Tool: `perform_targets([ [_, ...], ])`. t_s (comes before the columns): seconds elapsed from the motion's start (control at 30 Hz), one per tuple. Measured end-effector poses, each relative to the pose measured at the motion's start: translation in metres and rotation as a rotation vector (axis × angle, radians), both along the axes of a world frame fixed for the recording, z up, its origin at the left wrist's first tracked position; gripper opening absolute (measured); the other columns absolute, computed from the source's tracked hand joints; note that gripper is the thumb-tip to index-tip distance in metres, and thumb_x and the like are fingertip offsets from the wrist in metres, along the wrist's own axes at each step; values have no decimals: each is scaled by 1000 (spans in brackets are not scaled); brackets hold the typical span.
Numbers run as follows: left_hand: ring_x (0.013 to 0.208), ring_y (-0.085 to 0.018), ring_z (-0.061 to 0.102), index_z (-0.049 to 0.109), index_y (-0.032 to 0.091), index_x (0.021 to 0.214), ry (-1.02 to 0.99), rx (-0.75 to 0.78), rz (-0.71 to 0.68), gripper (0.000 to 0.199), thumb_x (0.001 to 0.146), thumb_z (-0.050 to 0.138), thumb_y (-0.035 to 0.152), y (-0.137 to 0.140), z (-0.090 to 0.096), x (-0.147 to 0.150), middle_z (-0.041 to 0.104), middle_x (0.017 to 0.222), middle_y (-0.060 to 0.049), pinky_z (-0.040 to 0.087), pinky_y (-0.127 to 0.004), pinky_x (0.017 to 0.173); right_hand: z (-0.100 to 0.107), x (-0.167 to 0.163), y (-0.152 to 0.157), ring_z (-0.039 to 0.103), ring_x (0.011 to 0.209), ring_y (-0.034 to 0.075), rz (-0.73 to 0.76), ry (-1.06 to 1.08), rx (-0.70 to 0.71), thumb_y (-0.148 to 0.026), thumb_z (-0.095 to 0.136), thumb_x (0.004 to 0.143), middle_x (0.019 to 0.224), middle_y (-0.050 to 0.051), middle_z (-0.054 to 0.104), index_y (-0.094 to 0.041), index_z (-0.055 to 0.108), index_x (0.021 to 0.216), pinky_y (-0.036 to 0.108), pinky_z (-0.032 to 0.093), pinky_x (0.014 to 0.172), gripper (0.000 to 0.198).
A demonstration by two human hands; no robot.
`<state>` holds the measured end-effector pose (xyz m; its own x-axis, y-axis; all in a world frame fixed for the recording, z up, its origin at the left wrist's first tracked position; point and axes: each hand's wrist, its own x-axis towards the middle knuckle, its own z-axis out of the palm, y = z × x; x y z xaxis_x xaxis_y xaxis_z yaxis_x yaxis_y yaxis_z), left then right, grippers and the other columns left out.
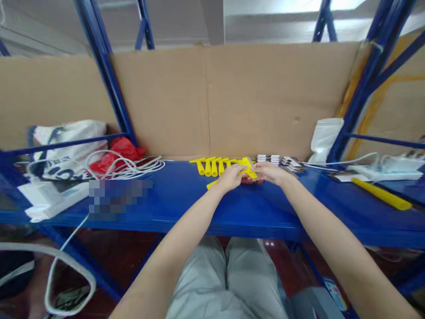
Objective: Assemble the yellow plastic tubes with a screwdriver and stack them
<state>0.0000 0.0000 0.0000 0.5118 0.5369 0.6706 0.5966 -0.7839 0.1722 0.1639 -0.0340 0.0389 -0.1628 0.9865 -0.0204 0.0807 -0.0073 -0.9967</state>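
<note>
Over the blue shelf top, my left hand (231, 178) is closed around a yellow plastic scraper (251, 173) with a broad head. My right hand (271, 172) pinches at the other side of the same scraper, its fingertips close to the head. Just behind my hands stands a row of several similar yellow scrapers (214, 168), handles pointing toward me. Another yellow handle (211, 184) pokes out beside my left wrist. Beneath my fingers lies something red and black (259, 180), mostly hidden.
White stacked packets (268, 158) and loose small packets (292, 164) lie behind my right hand. A white pouch (326, 139) leans by the right post. At right rests a yellow tube-like piece (381, 194). Coiled white cable (133, 170) and a red bag (121, 153) sit left.
</note>
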Motion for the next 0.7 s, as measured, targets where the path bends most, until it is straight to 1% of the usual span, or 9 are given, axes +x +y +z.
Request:
perform_targets([
  [0.13, 100, -20, 60, 63, 18, 102, 37, 13, -14, 22, 83, 52, 16, -2, 1, -3, 66, 104, -7, 46, -36, 91, -2, -3, 0, 59, 52, 9, -59, 10, 21, 1, 50, 79, 57, 2, 64, -13, 57, 64, 22, 50, 57, 22],
  [0.3, 99, -20, 59, 59, 19, 115, 63, 25, -29, 31, 85, 50, 16, -4, 2, -4, 64, 106, -8, 46, -37, 91, -2, -3, 0, 57, 50, 9, -66, 3, 21, -1, 53, 78, 56, 2, 63, -13, 59, 64, 22, 50, 58, 20],
  [0.53, 100, -20, 59, 59, 18, 117, 103, -8, 21, 32, 87, 47, 19, -5, 3, -4, 63, 108, -8, 47, -36, 90, -4, 1, 4, 57, 50, 9, -58, 4, 0, -2, 55, 78, 55, 1, 63, -13, 58, 65, 21, 50, 56, 18],
  [0.7, 101, -20, 58, 59, 18, 118, 118, -13, 55, 33, 87, 47, 16, -10, 4, -1, 63, 110, -9, 45, -34, 91, -2, 3, 3, 57, 48, 9, -96, 4, -27, -3, 49, 83, 55, 1, 62, -13, 57, 69, 20, 48, 51, 19],
])
